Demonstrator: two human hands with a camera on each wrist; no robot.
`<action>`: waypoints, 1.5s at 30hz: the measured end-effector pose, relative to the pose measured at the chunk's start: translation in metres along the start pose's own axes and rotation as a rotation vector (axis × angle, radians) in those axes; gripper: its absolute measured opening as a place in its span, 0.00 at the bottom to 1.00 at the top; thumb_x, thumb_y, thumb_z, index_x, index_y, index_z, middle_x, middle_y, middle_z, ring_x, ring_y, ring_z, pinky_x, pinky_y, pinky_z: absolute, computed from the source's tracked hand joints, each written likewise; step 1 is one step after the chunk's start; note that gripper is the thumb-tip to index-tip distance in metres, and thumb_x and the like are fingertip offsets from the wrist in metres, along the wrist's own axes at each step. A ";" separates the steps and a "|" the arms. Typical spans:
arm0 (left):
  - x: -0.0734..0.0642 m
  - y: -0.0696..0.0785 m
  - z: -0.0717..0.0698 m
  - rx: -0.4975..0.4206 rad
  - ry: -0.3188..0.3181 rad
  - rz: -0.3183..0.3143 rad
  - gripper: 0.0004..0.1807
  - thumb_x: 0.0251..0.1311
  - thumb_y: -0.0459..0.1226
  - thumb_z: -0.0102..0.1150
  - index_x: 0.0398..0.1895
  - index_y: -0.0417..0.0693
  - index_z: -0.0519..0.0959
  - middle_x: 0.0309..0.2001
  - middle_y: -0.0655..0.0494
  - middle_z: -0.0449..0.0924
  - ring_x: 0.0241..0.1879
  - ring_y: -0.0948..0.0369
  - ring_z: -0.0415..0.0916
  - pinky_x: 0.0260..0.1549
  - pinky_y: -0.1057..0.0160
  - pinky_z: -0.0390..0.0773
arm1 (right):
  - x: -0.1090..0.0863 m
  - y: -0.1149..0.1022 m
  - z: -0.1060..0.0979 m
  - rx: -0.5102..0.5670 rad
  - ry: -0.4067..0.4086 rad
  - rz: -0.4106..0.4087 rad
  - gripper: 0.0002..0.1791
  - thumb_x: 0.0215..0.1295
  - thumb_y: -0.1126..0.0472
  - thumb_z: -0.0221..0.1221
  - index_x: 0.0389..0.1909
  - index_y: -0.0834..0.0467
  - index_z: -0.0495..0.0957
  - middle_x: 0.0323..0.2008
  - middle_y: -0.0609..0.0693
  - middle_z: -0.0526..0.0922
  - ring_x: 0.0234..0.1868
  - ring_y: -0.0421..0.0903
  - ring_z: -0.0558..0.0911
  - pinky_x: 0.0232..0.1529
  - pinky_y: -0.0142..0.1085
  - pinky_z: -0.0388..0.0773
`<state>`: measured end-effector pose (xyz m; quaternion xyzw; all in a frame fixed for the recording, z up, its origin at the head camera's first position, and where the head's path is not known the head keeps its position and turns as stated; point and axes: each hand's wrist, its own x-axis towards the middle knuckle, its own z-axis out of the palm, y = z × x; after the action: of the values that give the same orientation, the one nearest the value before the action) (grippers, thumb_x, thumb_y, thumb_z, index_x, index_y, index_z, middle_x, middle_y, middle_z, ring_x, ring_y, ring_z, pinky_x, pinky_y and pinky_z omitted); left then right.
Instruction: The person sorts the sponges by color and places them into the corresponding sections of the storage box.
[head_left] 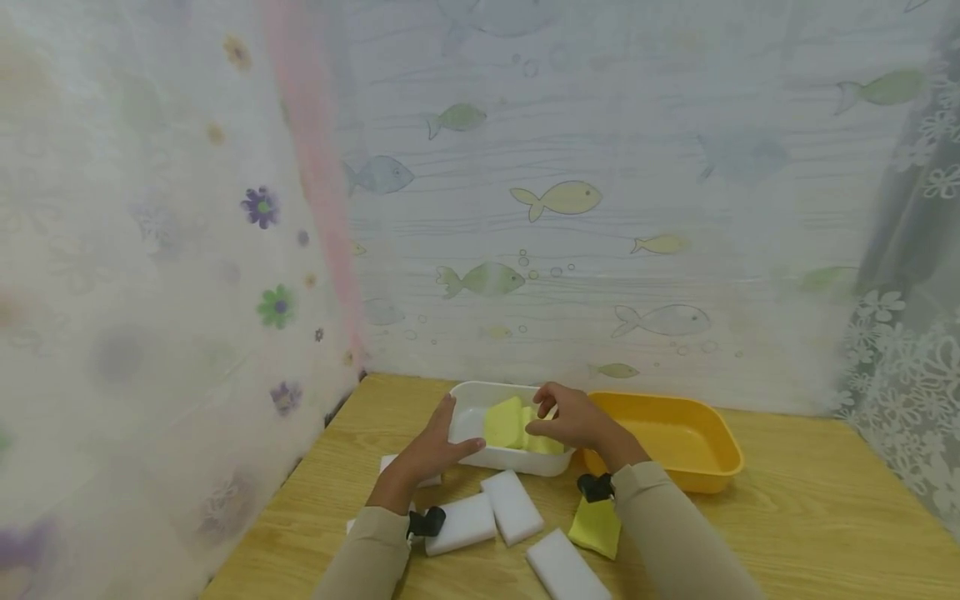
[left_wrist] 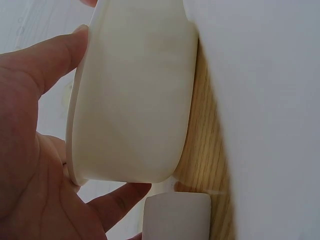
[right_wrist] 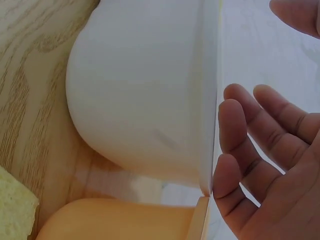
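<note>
While the left hand [head_left: 423,462] grips a white tray [head_left: 510,460] at its near-left corner — thumb on the near rim, fingers against the left end — the right hand [head_left: 576,421] hangs over the tray's right half, fingers loosely bent, nothing seen between them and the thumb. Overlapping yellow sponges [head_left: 503,423] lie inside the tray beneath it; whether a fingertip touches one cannot be told. Because the pieces overlap, a clumsy pinch could shift two at once, and a hard sideways push might drive the white tray into the orange tray [head_left: 671,446], whose rim appears to meet its own. The white tray sits upright on a wooden table [head_left: 810,500], long axis running left to right across the person, right end pointing at its neighbor. The leftmost sponge lies slantwise, its long axis hard to judge. White blocks [head_left: 460,525] lie in front, near a lone yellow piece [head_left: 596,529].
</note>
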<state>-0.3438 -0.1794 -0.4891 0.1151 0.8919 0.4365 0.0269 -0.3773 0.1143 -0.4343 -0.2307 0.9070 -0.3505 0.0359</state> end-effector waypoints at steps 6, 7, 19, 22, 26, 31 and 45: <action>0.000 0.001 -0.001 0.016 0.003 0.005 0.63 0.64 0.63 0.64 0.85 0.50 0.34 0.85 0.50 0.29 0.83 0.44 0.35 0.76 0.34 0.49 | -0.002 0.003 -0.004 -0.012 0.005 -0.016 0.29 0.63 0.49 0.71 0.58 0.60 0.75 0.45 0.49 0.82 0.41 0.46 0.80 0.44 0.40 0.83; 0.000 0.001 -0.001 0.019 0.003 0.006 0.63 0.64 0.62 0.64 0.85 0.49 0.34 0.85 0.49 0.29 0.83 0.44 0.35 0.76 0.34 0.49 | -0.003 0.003 -0.004 -0.013 0.002 -0.020 0.29 0.63 0.49 0.71 0.59 0.60 0.75 0.46 0.50 0.82 0.41 0.46 0.81 0.44 0.41 0.83; -0.002 0.003 -0.001 0.006 -0.006 0.009 0.63 0.64 0.62 0.65 0.85 0.49 0.35 0.85 0.49 0.29 0.83 0.43 0.34 0.76 0.34 0.48 | -0.028 0.008 -0.016 0.043 -0.004 -0.054 0.32 0.63 0.47 0.72 0.62 0.55 0.74 0.52 0.57 0.80 0.43 0.47 0.82 0.43 0.39 0.83; -0.001 0.003 -0.001 0.014 -0.001 0.014 0.62 0.64 0.61 0.64 0.85 0.48 0.35 0.85 0.48 0.29 0.83 0.43 0.35 0.76 0.33 0.48 | -0.040 0.008 -0.018 0.038 0.006 -0.095 0.30 0.64 0.47 0.72 0.61 0.55 0.74 0.51 0.58 0.80 0.44 0.47 0.81 0.43 0.39 0.81; 0.000 0.002 -0.001 0.021 -0.003 0.019 0.62 0.64 0.62 0.64 0.85 0.48 0.35 0.85 0.48 0.29 0.83 0.43 0.34 0.76 0.33 0.48 | -0.055 0.008 -0.017 0.031 0.033 -0.156 0.29 0.64 0.48 0.72 0.60 0.55 0.74 0.51 0.59 0.81 0.46 0.50 0.83 0.44 0.39 0.82; 0.001 -0.001 -0.001 0.021 -0.007 0.023 0.62 0.64 0.62 0.64 0.85 0.47 0.36 0.85 0.48 0.28 0.83 0.43 0.34 0.76 0.33 0.48 | -0.072 0.011 -0.014 0.054 0.066 -0.182 0.29 0.63 0.47 0.72 0.59 0.54 0.75 0.54 0.58 0.82 0.51 0.55 0.84 0.49 0.48 0.83; -0.001 0.000 -0.003 0.037 -0.004 0.021 0.61 0.65 0.63 0.63 0.85 0.47 0.36 0.85 0.48 0.28 0.83 0.43 0.34 0.76 0.33 0.49 | -0.120 0.019 -0.017 0.081 0.039 -0.150 0.27 0.62 0.44 0.72 0.58 0.48 0.77 0.55 0.52 0.84 0.55 0.56 0.84 0.53 0.49 0.83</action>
<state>-0.3436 -0.1816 -0.4872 0.1256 0.8986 0.4198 0.0219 -0.2816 0.1905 -0.4459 -0.2896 0.8727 -0.3931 0.0012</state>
